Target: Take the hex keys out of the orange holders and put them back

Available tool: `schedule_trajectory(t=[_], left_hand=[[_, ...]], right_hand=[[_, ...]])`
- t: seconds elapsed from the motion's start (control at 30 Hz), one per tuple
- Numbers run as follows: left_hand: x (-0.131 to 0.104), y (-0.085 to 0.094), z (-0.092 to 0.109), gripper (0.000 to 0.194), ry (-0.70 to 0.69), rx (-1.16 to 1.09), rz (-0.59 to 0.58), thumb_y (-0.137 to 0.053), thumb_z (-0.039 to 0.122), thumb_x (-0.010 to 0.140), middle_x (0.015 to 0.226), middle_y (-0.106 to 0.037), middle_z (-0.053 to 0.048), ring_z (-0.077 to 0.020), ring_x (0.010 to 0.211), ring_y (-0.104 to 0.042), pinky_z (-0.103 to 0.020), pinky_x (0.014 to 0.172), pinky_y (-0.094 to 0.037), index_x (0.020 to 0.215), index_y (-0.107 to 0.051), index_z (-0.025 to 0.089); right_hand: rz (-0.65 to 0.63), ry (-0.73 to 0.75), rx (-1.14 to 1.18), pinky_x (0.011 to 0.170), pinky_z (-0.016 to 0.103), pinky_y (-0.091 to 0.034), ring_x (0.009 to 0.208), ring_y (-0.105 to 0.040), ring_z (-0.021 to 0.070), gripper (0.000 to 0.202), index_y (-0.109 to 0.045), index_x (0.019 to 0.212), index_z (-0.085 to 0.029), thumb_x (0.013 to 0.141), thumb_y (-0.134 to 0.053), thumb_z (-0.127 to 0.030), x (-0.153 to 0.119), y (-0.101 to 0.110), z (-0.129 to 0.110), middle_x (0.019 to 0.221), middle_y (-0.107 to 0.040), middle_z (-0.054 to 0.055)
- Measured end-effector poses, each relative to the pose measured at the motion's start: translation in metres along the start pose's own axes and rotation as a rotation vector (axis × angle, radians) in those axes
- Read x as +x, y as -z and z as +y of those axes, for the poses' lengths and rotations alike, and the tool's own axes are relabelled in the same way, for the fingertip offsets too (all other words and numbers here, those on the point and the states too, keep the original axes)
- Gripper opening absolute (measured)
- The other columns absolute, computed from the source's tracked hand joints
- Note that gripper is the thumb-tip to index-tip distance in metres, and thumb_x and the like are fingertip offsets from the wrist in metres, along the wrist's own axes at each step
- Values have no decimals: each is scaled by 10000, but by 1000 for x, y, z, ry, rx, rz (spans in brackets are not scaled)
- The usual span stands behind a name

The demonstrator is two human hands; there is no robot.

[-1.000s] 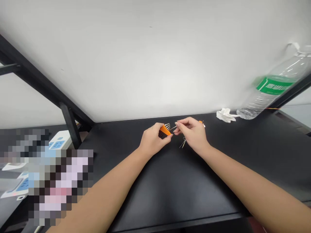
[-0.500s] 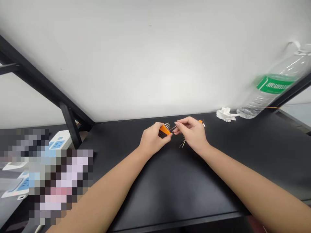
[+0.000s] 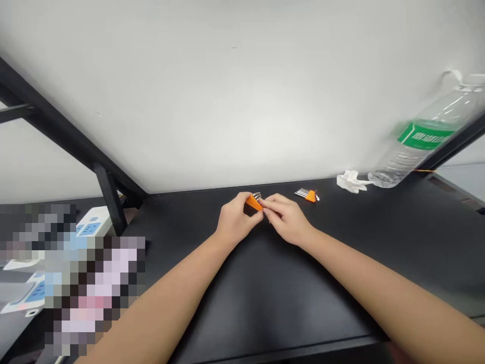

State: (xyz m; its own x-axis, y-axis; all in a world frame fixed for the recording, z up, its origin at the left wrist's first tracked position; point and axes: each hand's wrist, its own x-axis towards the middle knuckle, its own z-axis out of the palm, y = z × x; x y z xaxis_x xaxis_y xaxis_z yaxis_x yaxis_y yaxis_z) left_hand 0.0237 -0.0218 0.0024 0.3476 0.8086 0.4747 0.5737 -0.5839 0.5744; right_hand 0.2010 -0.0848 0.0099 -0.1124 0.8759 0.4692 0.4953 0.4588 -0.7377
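My left hand (image 3: 237, 217) is closed around an orange hex key holder (image 3: 254, 203), gripping it between thumb and fingers. Several curved silver hex keys (image 3: 257, 195) stick up from its top. At the holder's right side, my right hand (image 3: 286, 217) pinches a thin hex key, now mostly hidden by the fingers. Those fingertips touch or nearly touch the holder. Behind the right hand, a second orange holder (image 3: 311, 196) lies on the black tabletop (image 3: 242, 303) with several silver keys in it.
Crumpled white tissue (image 3: 352, 182) lies near the wall. Beside it, a large clear bottle with a green label (image 3: 426, 135) leans at the right. Black frame bars (image 3: 109, 197) rise at the left, with white power strips (image 3: 93, 222) and a blurred-out object beyond them.
My right hand has moved left and slightly down, bringing the hex key to the holder. The second holder now shows fully, while the loose keys seen under my right hand are covered.
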Motion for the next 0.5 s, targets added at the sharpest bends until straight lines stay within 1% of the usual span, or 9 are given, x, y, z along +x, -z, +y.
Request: schedule_trajectory(t=[0.07, 0.13, 0.17, 0.2, 0.27, 0.33, 0.37, 0.43, 0.5], left_hand=[[1, 1, -3, 362, 13, -21, 13, -754, 348, 785, 955, -755, -8, -172, 813, -726, -283, 742, -563, 1101, -625, 229], [2, 1, -5, 381, 13, -35, 33, -756, 381, 800, 976, -755, -12, -175, 837, -729, -289, 764, -570, 1121, -622, 228], [2, 1, -7, 394, 13, -36, 43, -760, 397, 803, 975, -754, -11, -176, 838, -728, -293, 769, -572, 1129, -618, 229], [1, 0, -8, 410, 13, -33, 50, -765, 412, 802, 968, -752, -11, -176, 832, -726, -297, 771, -573, 1138, -614, 231], [1, 0, -9, 434, 14, -24, 58, -769, 423, 803, 962, -749, -12, -180, 829, -725, -305, 779, -574, 1156, -605, 234], [0, 0, -10, 436, 13, -19, 57, -758, 417, 814, 975, -747, -17, -183, 844, -726, -310, 792, -574, 1176, -595, 235], [0, 0, -10, 434, 14, -18, 52, -751, 412, 821, 985, -745, -19, -185, 855, -726, -313, 800, -574, 1184, -591, 235], [0, 0, -9, 432, 15, -15, 47, -745, 408, 826, 997, -742, -19, -187, 869, -724, -317, 810, -573, 1190, -588, 237], [0, 1, -8, 431, 16, -11, 46, -747, 412, 824, 990, -741, -19, -186, 857, -720, -318, 803, -573, 1184, -590, 235]], right_hand=[[-73, 101, -87, 923, 398, -566, 1050, -662, 224, 382, -647, 1343, -243, 1014, -453, -216, -1, 1, 2, 1239, -645, 107], [-100, 122, -188, 911, 393, -561, 1054, -656, 229, 409, -609, 1382, -231, 1004, -456, -201, -1, 8, 4, 1301, -617, 121], [-97, 110, -247, 897, 387, -557, 1034, -658, 229, 394, -625, 1352, -223, 992, -468, -194, 0, 14, 6, 1296, -620, 123], [-88, 87, -309, 884, 380, -549, 1001, -660, 226, 360, -658, 1285, -214, 975, -478, -179, 2, 20, 8, 1244, -643, 116], [-126, 5, -444, 844, 358, -529, 904, -657, 211, 266, -709, 1084, -205, 920, -509, -142, 6, 35, 12, 1092, -679, 90], [-261, -95, -561, 775, 337, -498, 820, -637, 199, 157, -694, 885, -205, 853, -558, -132, 10, 47, 17, 971, -681, 62], [-330, -140, -589, 739, 322, -480, 791, -627, 192, 118, -672, 823, -203, 831, -575, -135, 12, 52, 18, 936, -679, 55], [-444, -217, -600, 681, 298, -446, 772, -616, 188, 72, -642, 768, -200, 803, -604, -150, 14, 59, 22, 913, -681, 52], [-508, -285, -577, 643, 283, -425, 772, -618, 191, 46, -636, 765, -205, 786, -625, -166, 15, 63, 24, 913, -694, 53]])
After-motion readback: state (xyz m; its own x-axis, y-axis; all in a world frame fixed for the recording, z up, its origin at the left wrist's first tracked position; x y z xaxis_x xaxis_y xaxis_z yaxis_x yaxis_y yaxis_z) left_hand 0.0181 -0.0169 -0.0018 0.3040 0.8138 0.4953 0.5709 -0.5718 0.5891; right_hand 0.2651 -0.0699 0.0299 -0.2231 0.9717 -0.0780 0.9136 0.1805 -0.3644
